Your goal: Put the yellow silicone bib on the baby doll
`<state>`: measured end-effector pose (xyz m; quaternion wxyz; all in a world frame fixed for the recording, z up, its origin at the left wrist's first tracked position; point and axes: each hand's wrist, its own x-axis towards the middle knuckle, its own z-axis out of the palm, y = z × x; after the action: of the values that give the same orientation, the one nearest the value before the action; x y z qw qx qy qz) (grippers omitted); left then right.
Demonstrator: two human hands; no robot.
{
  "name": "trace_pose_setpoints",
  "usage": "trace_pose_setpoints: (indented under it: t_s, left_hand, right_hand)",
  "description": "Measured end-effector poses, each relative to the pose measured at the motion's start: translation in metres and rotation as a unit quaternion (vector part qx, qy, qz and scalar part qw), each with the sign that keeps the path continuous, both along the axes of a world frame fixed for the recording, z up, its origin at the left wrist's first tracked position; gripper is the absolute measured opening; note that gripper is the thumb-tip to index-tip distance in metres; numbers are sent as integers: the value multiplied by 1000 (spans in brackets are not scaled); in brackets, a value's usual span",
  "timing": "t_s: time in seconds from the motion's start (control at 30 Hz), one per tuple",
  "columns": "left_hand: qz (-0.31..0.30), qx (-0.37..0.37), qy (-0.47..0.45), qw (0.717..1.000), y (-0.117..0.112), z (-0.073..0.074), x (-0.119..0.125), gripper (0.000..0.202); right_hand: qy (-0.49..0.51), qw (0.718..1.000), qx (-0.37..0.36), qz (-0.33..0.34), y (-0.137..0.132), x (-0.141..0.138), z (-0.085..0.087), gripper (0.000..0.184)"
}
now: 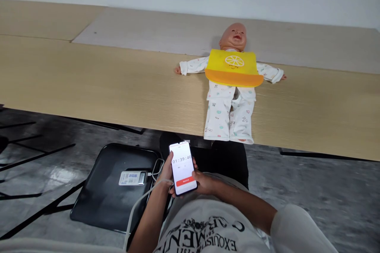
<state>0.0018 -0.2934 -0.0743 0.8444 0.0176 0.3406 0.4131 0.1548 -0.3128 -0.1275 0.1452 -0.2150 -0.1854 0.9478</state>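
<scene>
Head view, with the one smartphone as the clock's centre: far off at 9 o'clock, several black metal bars [49, 153] cross the floor, too overlapped to count. Between 8 and 9 o'clock is one black seat [102, 187], carrying one white power bank [130, 178] with one white cable [160, 160] plugged into its right end. Next comes the left hand [166, 169], closed around the left edge of the smartphone [181, 170], which lies in front of the person's body, below the table edge. Its screen shows one timer reading, 01:39:40, above one red button. The right hand [203, 182] grips the same phone from its lower right, thumb at the button's end. At 5 o'clock is one white T-shirt [208, 209] with black lettering. At 1 o'clock, one baby doll [234, 37] lies face up on the wood-grain table [142, 83], two arms spread, two legs towards the near edge, dressed in white printed pyjamas [218, 114] and one yellow bib [231, 70] with one orange pocket and one lemon-slice print.
</scene>
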Motion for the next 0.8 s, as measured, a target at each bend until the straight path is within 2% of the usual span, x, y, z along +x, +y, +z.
trace_pose_setpoints:
  t_s: [0.2, 0.53, 0.67, 0.8]
  left_hand:
    - [24, -9, 10, 1000, 3, 1, -1, 64]
    - [26, 7, 7, 1000, 4, 1, 0, 72]
    - [26, 25, 0, 999, 3, -3, -2, 78]
    - [21, 49, -3, 999, 4, -1, -4, 83]
  right_hand:
    - [61, 998, 19, 22, 2, 2, 2, 108]
    - [115, 991, 53, 53, 4, 3, 7, 90]
    - [115, 988, 82, 68, 6, 3, 5, 93]
    - [117, 980, 100, 122, 10, 5, 6, 90]
